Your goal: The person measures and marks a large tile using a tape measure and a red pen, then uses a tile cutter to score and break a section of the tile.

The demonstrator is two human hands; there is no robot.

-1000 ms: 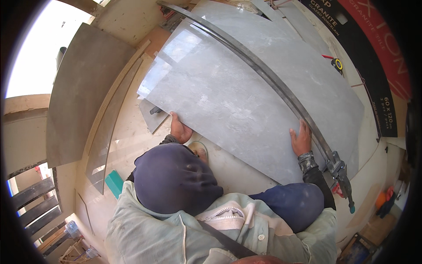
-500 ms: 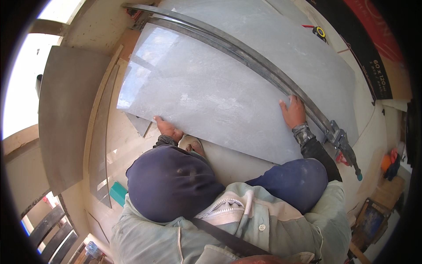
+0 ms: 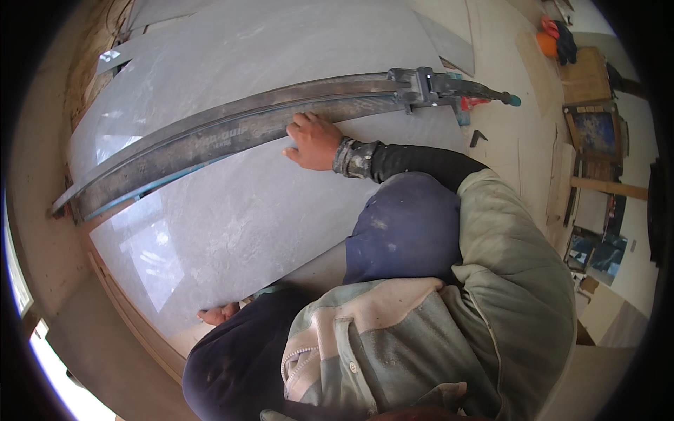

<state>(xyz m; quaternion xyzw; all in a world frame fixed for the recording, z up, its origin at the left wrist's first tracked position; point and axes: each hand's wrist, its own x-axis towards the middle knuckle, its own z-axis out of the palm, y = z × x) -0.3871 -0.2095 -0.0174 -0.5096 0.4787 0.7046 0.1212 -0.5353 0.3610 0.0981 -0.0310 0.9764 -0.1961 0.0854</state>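
Note:
A large grey tile (image 3: 232, 231) with a shiny surface lies flat in front of my knees. Along its far side runs a manual tile cutter (image 3: 232, 130) with a long dark rail; its cutting head and handle (image 3: 428, 85) sit at the right end. My right hand (image 3: 314, 144) rests at the tile's far edge, thumb on the tile and fingers spread toward the cutter's base. At the near edge, toward the left, my left hand (image 3: 219, 313) grips the tile with its thumb showing; its other fingers are mostly hidden. Beyond the rail lies another grey tile surface (image 3: 295, 42).
A small black angled piece (image 3: 478, 137) lies on the floor right of the tile. Wooden boards and frames (image 3: 595, 133) stand at the far right, near an orange and dark bundle (image 3: 556, 42). A wooden strip (image 3: 133, 319) runs along the left.
The view has swung to the right, so the cutter now lies more level across it. More of the cutter's base shows between tile and rail. Both hands stay at the tile's edges.

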